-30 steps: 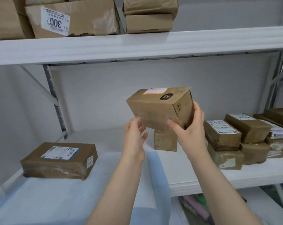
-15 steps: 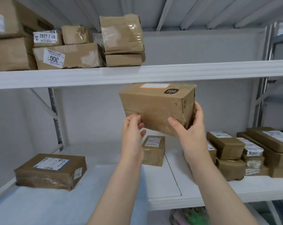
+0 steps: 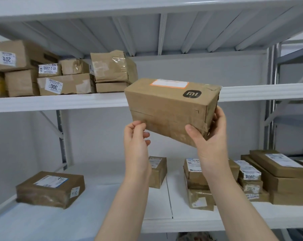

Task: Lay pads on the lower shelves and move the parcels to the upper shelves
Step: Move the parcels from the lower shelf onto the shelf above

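Cardboard: one parcel [image 3: 166,108], right hand [image 3: 211,145] gripping its end, left hand [image 3: 135,141] pinching its lower edge.

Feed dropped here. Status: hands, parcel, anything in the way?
Right hand grips parcel, right end; left hand pinches its lower left corner. Parcel tilted, at upper shelf height, not on it. Stacked parcels on shelf's left.

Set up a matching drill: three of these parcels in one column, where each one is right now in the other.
Parcels:
1. logo-sticker parcel
2. parcel labelled 300
3. flat blue-labelled parcel

Places:
A. lower shelf, left end
B. in the air, held by the left hand and right hand
C. upper shelf

Pairs: 1-B, 2-C, 3-A.
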